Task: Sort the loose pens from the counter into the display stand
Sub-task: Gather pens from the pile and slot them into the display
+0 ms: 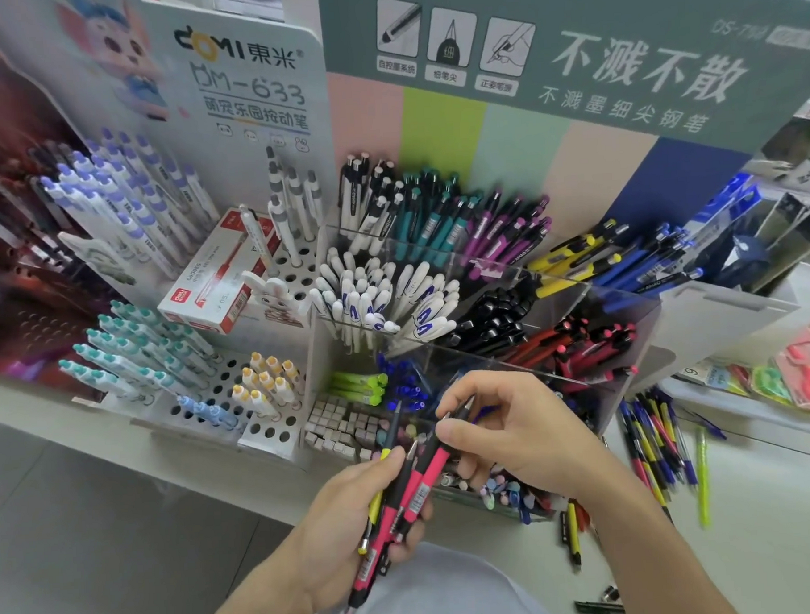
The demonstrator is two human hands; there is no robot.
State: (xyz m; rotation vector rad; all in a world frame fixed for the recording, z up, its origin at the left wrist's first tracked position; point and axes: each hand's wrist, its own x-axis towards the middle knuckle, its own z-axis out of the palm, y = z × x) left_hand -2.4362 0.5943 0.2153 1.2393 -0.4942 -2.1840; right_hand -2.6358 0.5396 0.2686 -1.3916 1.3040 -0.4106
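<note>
Item: bunch of pink and yellow pens [404,497], gripped in my left hand [356,508] as stock for sorting. My right hand [515,436] pinched one pink pen's tip, probably to draw it out. Display stand [625,297] just beyond; loose pens [655,449] lay on the bench [774,522], right.

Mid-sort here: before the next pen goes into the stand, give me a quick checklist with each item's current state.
1. Left hand has a firm grip on the bundle of pink and yellow pens: ok.
2. Right hand pinches the top of one pink pen to draw it out: ok.
3. Matching compartment of red and pink pens is visible and within reach: ok.
4. That compartment has room left: cannot tell, it looks crowded.
5. Yellow pens compartment located for the yellow one in the bundle: ok.
6. Counter cleared of loose pens: not ok, many remain at right.
</note>
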